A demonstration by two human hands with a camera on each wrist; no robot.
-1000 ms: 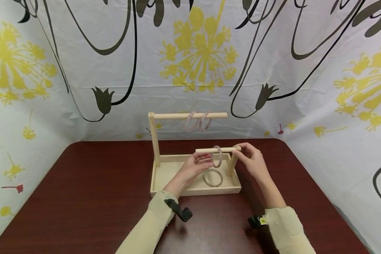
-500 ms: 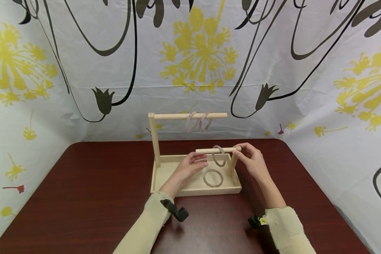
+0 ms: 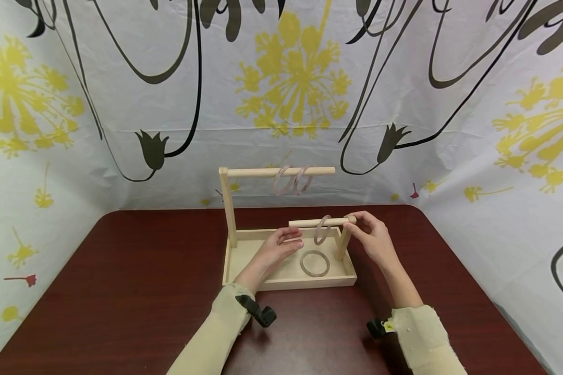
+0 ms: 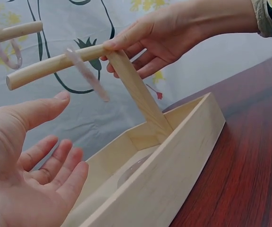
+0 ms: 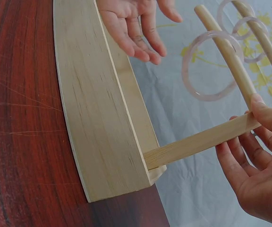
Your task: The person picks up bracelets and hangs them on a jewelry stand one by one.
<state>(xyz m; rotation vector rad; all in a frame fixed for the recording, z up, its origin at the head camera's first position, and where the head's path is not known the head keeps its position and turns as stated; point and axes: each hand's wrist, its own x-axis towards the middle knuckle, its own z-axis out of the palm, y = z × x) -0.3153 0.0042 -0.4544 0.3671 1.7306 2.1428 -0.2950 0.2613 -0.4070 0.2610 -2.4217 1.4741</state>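
A wooden bangle stand has a tray base (image 3: 309,283), a short front rod (image 3: 301,223) and a taller back rod (image 3: 253,172). My right hand (image 3: 377,240) grips the top of the short post (image 4: 136,90), where it meets the front rod, with thumb and fingers. A translucent pinkish bangle (image 5: 185,73) hangs from that rod, tilted. My left hand (image 3: 274,251) is held below the rod's free end, palm towards the bangle, fingers loosely bent and holding nothing. A second bangle (image 3: 315,274) lies flat inside the tray.
Two more bangles (image 3: 296,186) hang side by side on the back rod. The tall post (image 3: 228,208) rises at the tray's left end. Under the stand is a dark red wooden table (image 3: 122,291), with a flower-patterned cloth (image 3: 281,109) behind it.
My left hand has let go of the bangle on the front rod and drawn back to the left. That bangle has swung and hangs freely. My right hand has stayed put.
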